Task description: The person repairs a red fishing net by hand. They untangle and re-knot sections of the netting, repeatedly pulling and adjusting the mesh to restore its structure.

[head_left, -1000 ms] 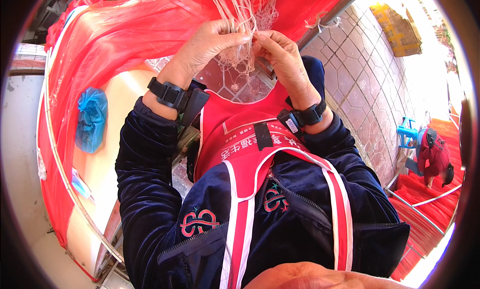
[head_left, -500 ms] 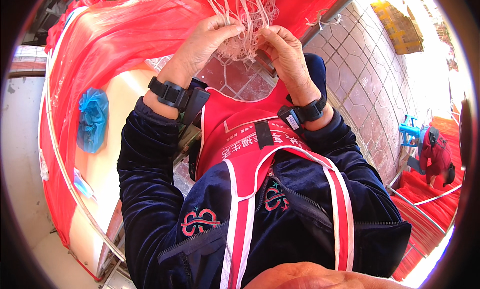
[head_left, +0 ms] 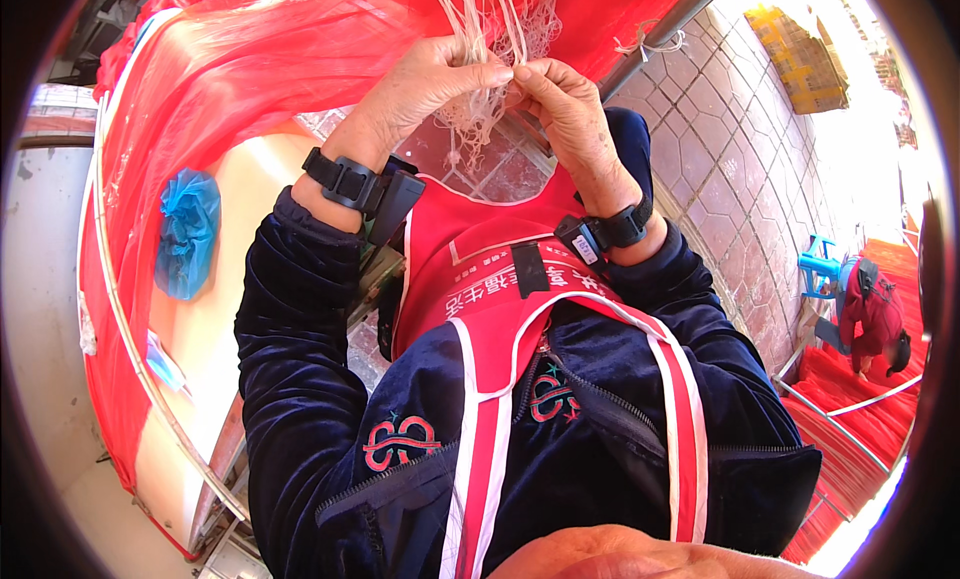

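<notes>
My left hand [head_left: 440,77] and my right hand [head_left: 562,97] meet at the upper middle, thumbs and forefingers pinched almost tip to tip. Between them hang white cords [head_left: 481,21], and both hands appear to grip these strands where they pass the fingertips. Below the fingers the cords run into a loose tangle of pale netting [head_left: 476,129] with frayed ends. Behind the cords spreads a large sheet of fine red netting [head_left: 290,64]. The exact strand in each pinch is too small to make out.
A blue plastic bag [head_left: 187,234] lies on a cream board [head_left: 240,219] at left. A metal rail [head_left: 665,39] with a tied cord crosses the upper right. Beyond are a taped yellow carton [head_left: 797,59], a blue stool [head_left: 820,266] and a person [head_left: 872,314] bent over red netting.
My left hand has moved right, bringing its fingertips against those of my right hand. The cords have shifted slightly right, and the pale tangle hangs lower and more loosely.
</notes>
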A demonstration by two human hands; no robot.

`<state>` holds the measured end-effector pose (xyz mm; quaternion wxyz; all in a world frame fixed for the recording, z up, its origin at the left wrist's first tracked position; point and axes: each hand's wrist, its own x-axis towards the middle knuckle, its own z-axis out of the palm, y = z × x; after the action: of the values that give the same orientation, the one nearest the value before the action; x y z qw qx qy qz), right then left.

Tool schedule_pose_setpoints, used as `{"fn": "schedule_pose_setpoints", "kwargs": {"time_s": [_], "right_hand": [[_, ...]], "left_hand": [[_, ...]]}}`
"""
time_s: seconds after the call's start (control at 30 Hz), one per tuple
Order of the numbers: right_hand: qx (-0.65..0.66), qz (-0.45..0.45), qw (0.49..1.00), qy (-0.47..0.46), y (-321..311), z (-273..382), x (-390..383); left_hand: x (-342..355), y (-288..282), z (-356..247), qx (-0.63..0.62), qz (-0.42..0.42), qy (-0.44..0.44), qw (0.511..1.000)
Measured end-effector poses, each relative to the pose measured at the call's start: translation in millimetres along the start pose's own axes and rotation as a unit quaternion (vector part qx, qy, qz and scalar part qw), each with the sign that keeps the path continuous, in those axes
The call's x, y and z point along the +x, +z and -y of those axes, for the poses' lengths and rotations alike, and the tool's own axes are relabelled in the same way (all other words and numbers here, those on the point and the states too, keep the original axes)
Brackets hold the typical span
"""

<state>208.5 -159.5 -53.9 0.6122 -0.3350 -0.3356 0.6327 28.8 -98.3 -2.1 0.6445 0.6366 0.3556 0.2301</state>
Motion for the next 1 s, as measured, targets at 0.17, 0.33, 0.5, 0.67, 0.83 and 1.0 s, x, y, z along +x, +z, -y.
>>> {"fn": "schedule_pose_setpoints", "kwargs": {"time_s": [0.17,0.33,0.5,0.67,0.83,1.0], "right_hand": [[-0.002,0.002,1.000,0.007,0,-1,-2],[0.011,-0.012,1.000,0.007,0,-1,-2],[0.021,-0.028,0.999,0.011,-5,-2,0],[0.052,-0.035,0.998,0.002,-8,-2,1],[0.051,0.002,0.998,-0.023,-9,-1,2],[0.055,0.013,0.998,-0.022,-12,-4,2]], "left_hand": [[2,-3,5,0.024,-0.004,-0.004,1.000],[5,-5,8,0.019,-0.004,0.014,1.000],[7,-5,14,-0.064,-0.020,0.034,0.997],[11,-6,15,-0.127,-0.018,0.021,0.992],[11,-3,12,-0.095,-0.027,0.043,0.994],[9,-5,11,-0.051,-0.006,0.021,0.998]]}}
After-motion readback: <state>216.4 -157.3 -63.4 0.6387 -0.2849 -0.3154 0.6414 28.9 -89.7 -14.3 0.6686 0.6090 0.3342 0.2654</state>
